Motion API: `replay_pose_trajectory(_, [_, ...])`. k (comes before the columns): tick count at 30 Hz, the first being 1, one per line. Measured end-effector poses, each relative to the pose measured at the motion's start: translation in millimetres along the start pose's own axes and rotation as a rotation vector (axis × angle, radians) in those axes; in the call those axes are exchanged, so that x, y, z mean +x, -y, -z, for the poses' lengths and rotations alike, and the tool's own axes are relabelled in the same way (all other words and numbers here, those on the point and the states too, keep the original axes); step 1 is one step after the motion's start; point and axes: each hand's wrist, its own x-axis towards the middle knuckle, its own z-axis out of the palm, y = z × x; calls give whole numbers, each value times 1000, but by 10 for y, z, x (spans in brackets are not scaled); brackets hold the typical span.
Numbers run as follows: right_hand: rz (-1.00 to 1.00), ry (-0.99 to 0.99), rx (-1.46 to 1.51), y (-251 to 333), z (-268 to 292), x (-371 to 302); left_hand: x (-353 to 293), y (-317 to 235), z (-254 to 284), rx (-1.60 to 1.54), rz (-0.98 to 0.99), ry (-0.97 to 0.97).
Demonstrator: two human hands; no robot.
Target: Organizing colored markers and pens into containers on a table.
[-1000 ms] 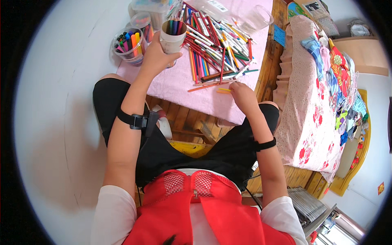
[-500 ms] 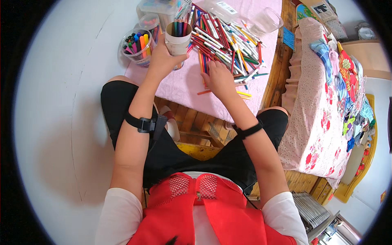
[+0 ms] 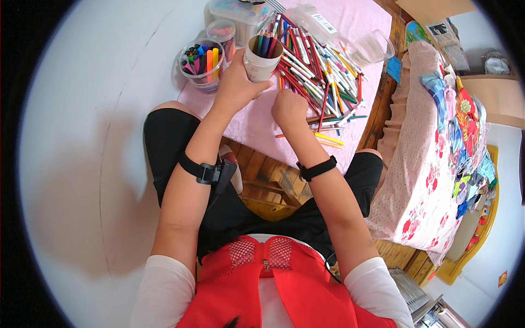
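My left hand [image 3: 238, 86] is wrapped round a pale cylindrical cup [image 3: 261, 66], tilted a little toward me. Several dark coloured pencils [image 3: 266, 44] stand inside it, tips up. Just to the right, my right hand [image 3: 290, 108] is curled closed at the near left edge of a loose pile of coloured pencils and pens [image 3: 325, 71]. Its fingertips are turned away, so whatever they grip, if anything, is hidden. Beside my left hand stands a clear round tub [image 3: 185, 70] of markers, with orange and yellow ones sticking up.
A pink cloth [image 3: 251, 128] covers the table. Behind the tub are a smaller clear container [image 3: 221, 30] and a lidded plastic box [image 3: 235, 13]. Clear plastic packaging [image 3: 317, 24] and a clear cup on its side [image 3: 377, 48] lie beyond the pile. A bed [image 3: 415, 147] is at right.
The whole view has shifted, moving the scene rightward. My right hand has drawn back from the pile toward the cup, its fingers now curled in. My left hand still holds the cup.
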Motion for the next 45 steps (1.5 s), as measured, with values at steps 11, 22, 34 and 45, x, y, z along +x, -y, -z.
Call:
replay_pose_trajectory(11, [-98,492,974,-591,550,-181,-8,-120,47,28,39,-48])
replay_pose_trajectory(22, [211,-273,930,-345,279,-281,-13,-116,-46,34,21,5])
replay_pose_trajectory(34, [332,-890,1302,-347,1351,-481,-85,-170,-80,91,24,60])
replay_pose_trajectory(45, [341,-525,1075,-141,1115,-293,-110,-176,-144,-126,-53,175])
